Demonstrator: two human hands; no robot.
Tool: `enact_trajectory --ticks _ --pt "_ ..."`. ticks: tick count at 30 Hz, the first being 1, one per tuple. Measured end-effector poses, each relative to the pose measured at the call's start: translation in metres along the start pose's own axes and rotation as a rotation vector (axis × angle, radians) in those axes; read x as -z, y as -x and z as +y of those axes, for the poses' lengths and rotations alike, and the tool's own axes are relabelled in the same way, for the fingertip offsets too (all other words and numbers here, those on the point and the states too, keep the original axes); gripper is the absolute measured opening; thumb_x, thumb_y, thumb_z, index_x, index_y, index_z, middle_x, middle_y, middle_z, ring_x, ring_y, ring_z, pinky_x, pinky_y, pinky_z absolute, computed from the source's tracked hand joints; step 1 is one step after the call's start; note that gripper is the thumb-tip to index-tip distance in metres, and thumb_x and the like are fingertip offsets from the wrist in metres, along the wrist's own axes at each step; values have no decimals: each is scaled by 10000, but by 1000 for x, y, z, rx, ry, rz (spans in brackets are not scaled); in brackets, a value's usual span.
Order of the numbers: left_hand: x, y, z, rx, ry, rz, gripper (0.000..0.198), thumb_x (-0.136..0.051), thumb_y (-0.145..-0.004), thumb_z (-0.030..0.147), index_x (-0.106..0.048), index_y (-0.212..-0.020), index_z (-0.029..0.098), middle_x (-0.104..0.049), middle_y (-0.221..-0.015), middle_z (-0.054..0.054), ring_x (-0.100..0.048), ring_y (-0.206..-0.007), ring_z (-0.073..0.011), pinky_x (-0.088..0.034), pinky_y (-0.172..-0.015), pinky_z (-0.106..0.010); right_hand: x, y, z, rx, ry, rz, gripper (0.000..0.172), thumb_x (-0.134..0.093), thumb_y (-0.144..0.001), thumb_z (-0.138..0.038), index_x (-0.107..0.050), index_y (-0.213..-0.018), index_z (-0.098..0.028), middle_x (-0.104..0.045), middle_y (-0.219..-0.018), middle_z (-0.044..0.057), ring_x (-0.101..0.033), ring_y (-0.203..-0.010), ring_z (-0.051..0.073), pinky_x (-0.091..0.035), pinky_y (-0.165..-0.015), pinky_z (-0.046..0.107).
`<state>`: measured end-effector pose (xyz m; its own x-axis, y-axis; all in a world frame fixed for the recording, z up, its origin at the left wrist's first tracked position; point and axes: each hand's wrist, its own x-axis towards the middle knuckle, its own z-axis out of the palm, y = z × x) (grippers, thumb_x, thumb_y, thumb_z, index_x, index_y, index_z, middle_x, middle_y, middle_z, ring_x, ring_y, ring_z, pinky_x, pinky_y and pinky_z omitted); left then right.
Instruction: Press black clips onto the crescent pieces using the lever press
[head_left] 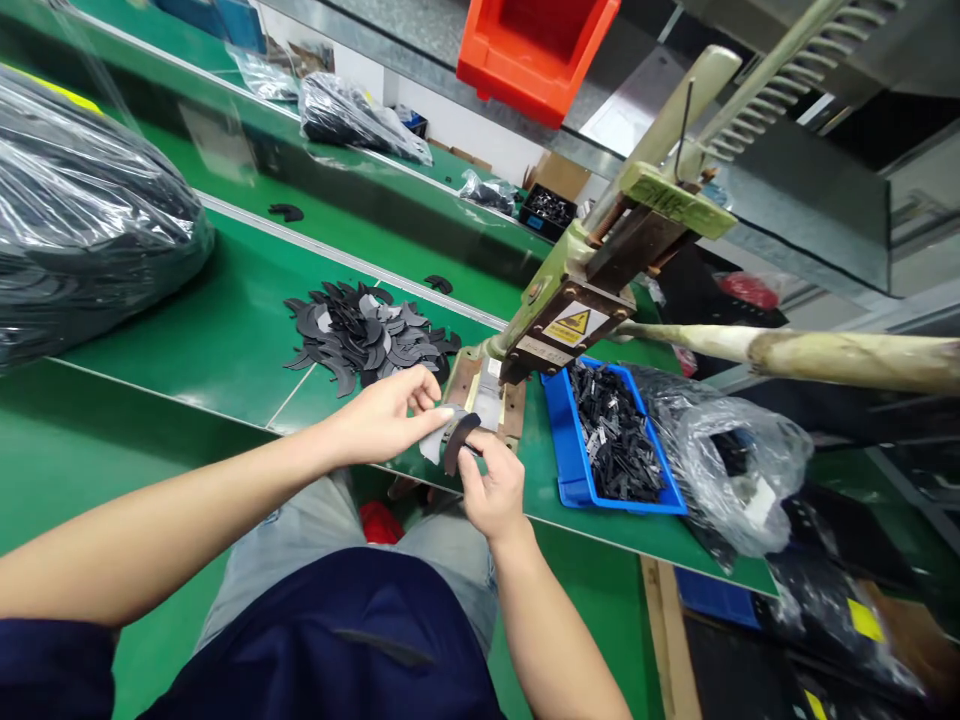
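The right hand (495,485) grasps a dark curved piece (461,443) between thumb and fingers, and the left hand (397,410) has its grip closed on a light grey curved piece (433,446), thumb laid over it; the two pieces are held close together, the dark one on the right. Both are just in front of the base plate (513,408) of a hand press (574,290), which bears a yellow warning label (574,322) and has a long lever (847,358) reaching right. Left of the press, a loose pile of curved pieces (360,335) lies on the green tabletop (217,325). Right of it sits a blue bin (561,450) filled with small dark parts (619,430), with a clear plastic bag (757,450) beside it. A large filled bag (90,220) lies far left, and an orange-red bin (514,85) is up behind the press.
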<state>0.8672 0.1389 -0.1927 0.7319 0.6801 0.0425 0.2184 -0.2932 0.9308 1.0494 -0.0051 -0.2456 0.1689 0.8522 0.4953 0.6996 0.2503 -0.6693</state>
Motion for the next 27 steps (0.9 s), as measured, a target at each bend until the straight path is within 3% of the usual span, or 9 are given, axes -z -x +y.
enact_trajectory --ticks 2,6,13,18,21,23,25,27 --pt "-1 4 0 -160 -135 82 301 -692 -962 507 -651 -952 209 -671 -930 -24 -622 -796 -163 -491 -742 -304 2 -1 -1 53 62 -16 166 -581 -1010 -269 -693 -1130 -243 -772 -1004 71 -715 -920 210 -579 -847 390" --pt "-5 8 4 -348 -269 14 363 -622 -1019 431 -625 -741 199 -602 -809 -32 -563 -859 -200 -440 -841 -352 0 -4 -2 106 118 -35 171 -583 -1006 -249 -680 -1145 -230 -761 -998 77 -703 -915 207 -576 -826 379" --pt "-14 8 2 -268 -187 10 418 -615 -1015 414 -571 -660 199 -543 -747 -20 -520 -803 -194 -404 -777 -338 0 -6 2 216 217 -77 139 -559 -999 -258 -686 -1049 -228 -722 -891 74 -654 -823 208 -540 -753 376" --pt "-15 8 -4 -161 -7 -37 424 -626 -1003 463 -542 -685 196 -529 -787 -1 -528 -797 -166 -428 -769 -303 5 -7 -2 260 143 -43 132 -580 -983 -217 -682 -1065 -229 -713 -880 68 -649 -798 205 -527 -719 368" --pt "-18 9 -8 -46 203 -42 329 -718 -945 499 -564 -910 210 -548 -836 24 -524 -753 -142 -428 -706 -271 14 -8 -8 163 72 -33 150 -566 -1004 -224 -676 -1107 -233 -728 -956 73 -672 -855 197 -552 -765 354" --pt "-24 11 -12 44 396 -146 413 -762 -907 533 -544 -1063 219 -579 -867 29 -544 -745 -137 -438 -684 -258 21 -7 -14 40 28 -69 163 -551 -1026 -253 -680 -1123 -234 -742 -1019 74 -690 -913 190 -568 -828 348" --pt "-31 14 -18 100 532 -285 470 -774 -889 563 -533 -1094 215 -610 -897 19 -569 -760 -140 -462 -695 -262 30 -5 -19 -117 -45 -152 187 -528 -1048 -301 -689 -1119 -235 -750 -1033 58 -698 -892 167 -576 -832 326" --pt "-36 15 -28 113 553 -347 447 -753 -906 577 -541 -1045 209 -609 -889 18 -568 -761 -138 -475 -709 -268 40 -4 -20 -280 -147 -232 212 -525 -1050 -350 -693 -1105 -233 -751 -976 31 -691 -799 142 -579 -757 294"
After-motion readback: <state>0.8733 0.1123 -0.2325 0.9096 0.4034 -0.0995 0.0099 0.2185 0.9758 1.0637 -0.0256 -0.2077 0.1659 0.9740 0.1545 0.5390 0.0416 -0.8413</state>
